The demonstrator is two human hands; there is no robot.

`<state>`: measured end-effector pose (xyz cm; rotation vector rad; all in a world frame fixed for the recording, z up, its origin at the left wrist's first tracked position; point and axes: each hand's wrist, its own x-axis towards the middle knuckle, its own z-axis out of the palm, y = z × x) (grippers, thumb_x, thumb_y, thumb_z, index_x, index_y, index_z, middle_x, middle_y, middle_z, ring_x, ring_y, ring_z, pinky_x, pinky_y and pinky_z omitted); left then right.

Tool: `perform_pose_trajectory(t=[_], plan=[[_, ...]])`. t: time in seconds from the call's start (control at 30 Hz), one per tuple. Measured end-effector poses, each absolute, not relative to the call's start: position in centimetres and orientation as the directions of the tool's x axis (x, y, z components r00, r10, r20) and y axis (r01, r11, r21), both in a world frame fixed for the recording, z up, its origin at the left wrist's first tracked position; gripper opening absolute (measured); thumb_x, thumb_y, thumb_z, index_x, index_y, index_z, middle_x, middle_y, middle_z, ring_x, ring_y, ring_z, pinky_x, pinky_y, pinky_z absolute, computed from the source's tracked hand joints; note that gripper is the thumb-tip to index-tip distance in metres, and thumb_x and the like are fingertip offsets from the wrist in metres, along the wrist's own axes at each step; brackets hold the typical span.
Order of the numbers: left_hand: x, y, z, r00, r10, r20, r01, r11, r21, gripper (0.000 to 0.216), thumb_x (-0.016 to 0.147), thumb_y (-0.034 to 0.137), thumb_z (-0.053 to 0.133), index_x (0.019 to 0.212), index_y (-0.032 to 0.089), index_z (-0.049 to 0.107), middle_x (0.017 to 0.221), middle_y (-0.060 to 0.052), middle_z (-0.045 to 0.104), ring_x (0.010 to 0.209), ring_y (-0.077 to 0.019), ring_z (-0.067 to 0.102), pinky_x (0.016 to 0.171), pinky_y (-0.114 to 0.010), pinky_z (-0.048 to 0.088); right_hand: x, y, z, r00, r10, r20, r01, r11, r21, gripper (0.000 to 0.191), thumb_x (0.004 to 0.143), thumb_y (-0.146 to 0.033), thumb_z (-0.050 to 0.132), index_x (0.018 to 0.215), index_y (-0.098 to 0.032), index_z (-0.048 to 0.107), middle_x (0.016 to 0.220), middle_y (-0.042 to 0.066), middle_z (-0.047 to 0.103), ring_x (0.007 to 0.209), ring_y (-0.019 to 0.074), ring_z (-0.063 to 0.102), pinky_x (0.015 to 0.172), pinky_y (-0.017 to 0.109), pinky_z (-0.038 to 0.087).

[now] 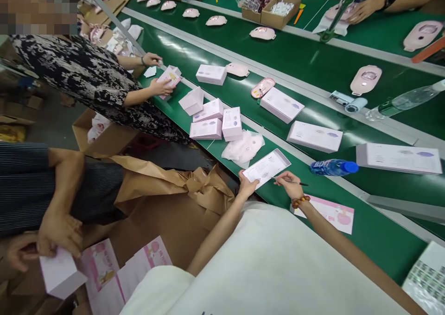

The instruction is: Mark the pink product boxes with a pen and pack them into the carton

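My left hand (248, 184) grips the lower left corner of a flat white printed box (266, 169) lying on the green conveyor belt (375, 241). My right hand (290, 185) holds a thin dark pen (295, 182), its tip at the box's lower right edge. A beaded bracelet (301, 201) circles my right wrist. Just below that hand lies a pink and white printed leaflet (323, 214). A crumpled white tissue sheet (242, 147) lies beyond the box, and a plastic water bottle with a blue cap (333, 167) lies to the right.
Several white boxes and pink devices sit along the belts. A co-worker's hands (162, 87) hold a box at the left, and another person's hands (52, 241) hold one lower left. Brown paper (194, 185) and cardboard fill the floor by the belt.
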<state>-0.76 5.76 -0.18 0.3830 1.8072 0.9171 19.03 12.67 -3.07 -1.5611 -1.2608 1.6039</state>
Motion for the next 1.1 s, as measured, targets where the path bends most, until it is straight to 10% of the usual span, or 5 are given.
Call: perform_pose_trajectory(t=[0.4,1.1], plan=[[-0.1,6.4,-0.3,-0.409,0.649,-0.642,-0.103,0.666,0.739,0.115,0.071,0.033,0.101,0.166,0.021,0.036,0.171,-0.026,0.049,0.16,-0.0419,0.05,0.13,-0.046,0.041,17.8,13.6,-4.7,-0.079,0.897,-0.435,0.252,-0.404,-0.879,0.028,0.107,-0.044,0.075,0.114,-0.016,0.074,0.106,0.004,0.076,0.089,0.0172,0.074,0.081,0.036,0.066],[0.0,6.8,-0.7,-0.39,0.646,-0.656,-0.047,0.698,0.715,0.093,0.076,0.032,0.098,0.151,0.026,0.043,0.159,-0.021,0.057,0.148,-0.0356,0.06,0.122,-0.042,0.048,17.6,13.6,-6.1,-0.007,0.919,-0.395,0.226,-0.383,-0.896,0.029,0.108,-0.045,0.072,0.113,-0.016,0.072,0.098,0.002,0.073,0.078,0.0141,0.07,0.07,0.03,0.063]])
